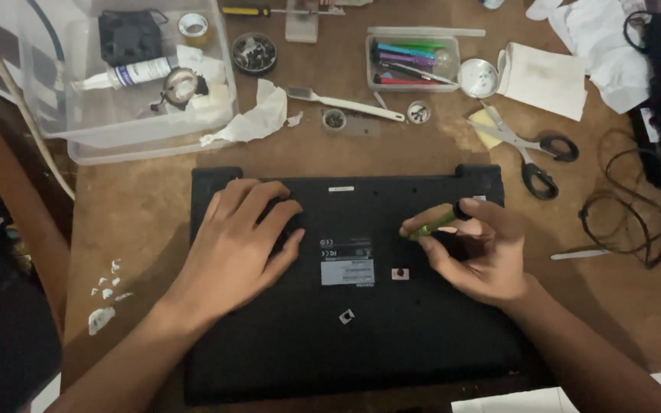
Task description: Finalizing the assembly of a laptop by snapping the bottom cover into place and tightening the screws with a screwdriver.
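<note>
My left hand (pixel 242 237) lies flat on the upturned laptop (pixel 346 306); my right grip (pixel 472 248) pinches a green screwdriver (pixel 434 223), tip toward nine o'clock, mid-unscrewing; next, seat it squarely

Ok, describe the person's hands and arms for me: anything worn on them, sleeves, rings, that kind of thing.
Both are bare. The left hand and the right hand wear no gloves, and no rings show on the visible fingers. The wrists carry no watch or bracelet. Both forearms are uncovered as far as the bottom edge of the picture, with no sleeve in view. Nails look short and unpainted, though the light is dim.
</note>
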